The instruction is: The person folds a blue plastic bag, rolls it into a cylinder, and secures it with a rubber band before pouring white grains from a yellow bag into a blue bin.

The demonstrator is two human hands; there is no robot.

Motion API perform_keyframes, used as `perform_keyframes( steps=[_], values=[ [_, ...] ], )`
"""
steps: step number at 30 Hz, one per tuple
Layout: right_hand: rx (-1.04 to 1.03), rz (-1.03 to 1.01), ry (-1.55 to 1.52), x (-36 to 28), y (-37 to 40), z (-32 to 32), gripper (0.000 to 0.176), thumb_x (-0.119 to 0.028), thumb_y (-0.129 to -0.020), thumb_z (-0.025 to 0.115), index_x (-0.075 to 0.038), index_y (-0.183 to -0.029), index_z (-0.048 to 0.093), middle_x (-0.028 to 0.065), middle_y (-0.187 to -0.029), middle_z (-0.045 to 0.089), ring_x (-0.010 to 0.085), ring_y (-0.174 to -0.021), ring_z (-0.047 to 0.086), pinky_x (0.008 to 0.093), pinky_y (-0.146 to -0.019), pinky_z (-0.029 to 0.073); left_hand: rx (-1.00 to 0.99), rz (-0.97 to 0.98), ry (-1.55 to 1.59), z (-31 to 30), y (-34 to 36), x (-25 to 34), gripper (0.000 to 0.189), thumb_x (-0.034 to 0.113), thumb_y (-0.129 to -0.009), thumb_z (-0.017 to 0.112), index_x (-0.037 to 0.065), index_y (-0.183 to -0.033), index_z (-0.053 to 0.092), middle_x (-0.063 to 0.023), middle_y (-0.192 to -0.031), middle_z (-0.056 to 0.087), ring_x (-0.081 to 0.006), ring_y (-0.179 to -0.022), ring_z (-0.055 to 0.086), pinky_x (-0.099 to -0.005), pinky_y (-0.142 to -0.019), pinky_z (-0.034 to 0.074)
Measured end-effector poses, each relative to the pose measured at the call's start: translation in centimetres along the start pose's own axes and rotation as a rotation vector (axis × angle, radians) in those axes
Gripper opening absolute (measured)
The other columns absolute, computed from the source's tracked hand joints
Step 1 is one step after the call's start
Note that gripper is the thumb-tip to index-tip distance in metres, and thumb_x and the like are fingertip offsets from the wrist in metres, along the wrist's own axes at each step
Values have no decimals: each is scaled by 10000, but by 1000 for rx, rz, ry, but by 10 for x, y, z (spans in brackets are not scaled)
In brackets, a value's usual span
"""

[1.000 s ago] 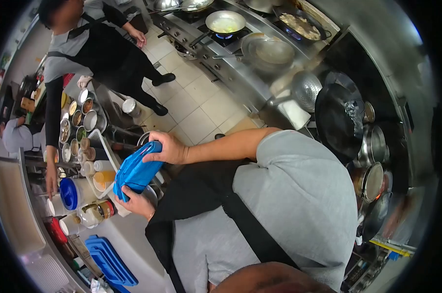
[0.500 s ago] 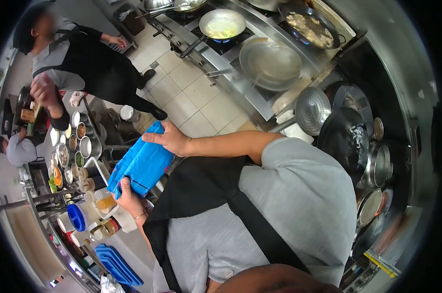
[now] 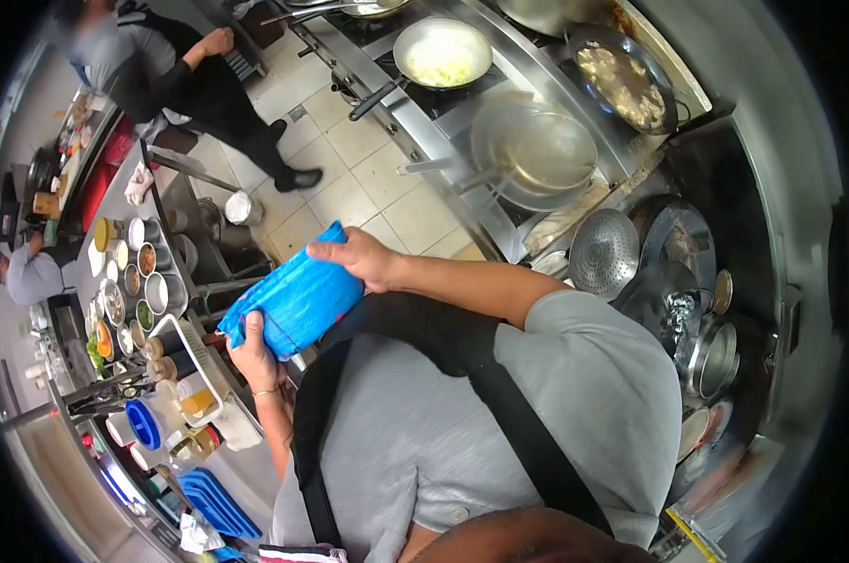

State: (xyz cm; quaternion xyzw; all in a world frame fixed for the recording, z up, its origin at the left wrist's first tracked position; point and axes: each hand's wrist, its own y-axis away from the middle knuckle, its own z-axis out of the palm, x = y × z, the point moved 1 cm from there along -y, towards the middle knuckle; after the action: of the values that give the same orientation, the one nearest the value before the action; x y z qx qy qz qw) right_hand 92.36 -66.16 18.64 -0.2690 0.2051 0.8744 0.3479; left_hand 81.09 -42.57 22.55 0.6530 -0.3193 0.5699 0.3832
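Observation:
A blue woven-looking plastic bag (image 3: 302, 293), folded into a bundle, is held between my two hands in front of my chest. My left hand (image 3: 255, 357) grips its lower left end, the thumb lying on top. At the upper right end, my right hand (image 3: 363, 260) is closed on the bag, also with its thumb over the top. The fingers of both hands are mostly hidden beneath it. What the bag contains, if anything, cannot be seen.
On the stove stand a frying pan (image 3: 443, 54), a wok (image 3: 537, 155) and a dark pan of food (image 3: 626, 86). Metal containers (image 3: 166, 293) and bottles crowd the left counter. A co-worker (image 3: 175, 75) stands ahead on the left. A perforated skimmer (image 3: 604, 253) is at right.
The blue bag and both hands have shifted slightly right in view, and the bag's angle has changed. The co-worker has moved up in view and drawn in an arm. My view has shifted.

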Motion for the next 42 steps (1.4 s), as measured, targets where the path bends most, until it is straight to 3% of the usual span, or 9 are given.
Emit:
perform_keyframes(
  steps=[2,8,12,20,24,30,37,40,42],
  values=[
    [150,2,96,1,-16,-22,464,-425,-972,801,-1,-1135,708,96,-1058,760,173,-942,725,378,-876,602,-153,-19,140,11,-10,7,502,226,-940,834,-43,-1322,652,-149,-1240,725,-256,-1119,695,-428,-1069,520],
    [340,-91,434,-19,-100,-41,466,-446,-985,781,-19,-1152,699,95,-1084,750,179,-998,709,360,-925,575,6,131,-16,34,-87,0,334,175,-963,823,-47,-1195,729,-87,-1113,746,-178,-1011,669,-361,-982,520],
    [225,-86,351,-31,-175,-34,518,-434,-934,834,-29,-1223,692,90,-1109,740,181,-971,696,366,-901,565,58,179,27,27,-166,-2,345,192,-963,823,-53,-1189,734,-87,-1090,752,-168,-951,678,-344,-924,543],
    [86,220,140,-80,-363,10,414,-304,-971,809,4,-1223,698,127,-1154,766,226,-1007,749,408,-922,616,132,-94,204,-15,-343,6,339,172,-934,833,-45,-1182,752,-63,-1063,752,-156,-915,690,-336,-857,562],
    [116,-33,442,-97,-457,17,529,-374,-968,812,34,-1268,660,128,-1176,738,205,-1046,725,369,-938,596,193,35,259,-42,-429,25,271,149,-944,816,-34,-1140,774,-35,-1021,759,-123,-901,682,-300,-857,547],
    [74,260,380,-113,-580,33,562,-327,-962,819,26,-1343,605,147,-1243,712,231,-1074,720,395,-942,603,303,39,194,-58,-535,27,292,167,-937,829,-36,-1139,772,-44,-1012,770,-112,-881,681,-291,-832,554],
    [-279,470,252,-157,-742,51,480,-245,-969,802,38,-1316,631,159,-1225,716,275,-1137,714,454,-987,614,242,-139,728,-61,-683,-11,409,272,-967,821,-37,-1213,716,-108,-1072,758,-202,-942,735,-364,-838,623],
    [-339,501,327,-184,-835,44,416,-231,-976,793,32,-1268,658,145,-1211,721,241,-1085,716,412,-939,611,447,-11,665,-54,-746,3,376,266,-968,820,-26,-1185,726,-107,-1075,756,-204,-900,735,-361,-820,622],
    [-257,320,778,-194,-903,26,385,-214,-973,795,25,-1244,661,123,-1176,721,200,-1023,702,370,-905,583,554,38,676,-49,-777,21,349,246,-953,833,-14,-1164,733,-87,-1034,760,-178,-853,722,-350,-796,615]
  ],
)
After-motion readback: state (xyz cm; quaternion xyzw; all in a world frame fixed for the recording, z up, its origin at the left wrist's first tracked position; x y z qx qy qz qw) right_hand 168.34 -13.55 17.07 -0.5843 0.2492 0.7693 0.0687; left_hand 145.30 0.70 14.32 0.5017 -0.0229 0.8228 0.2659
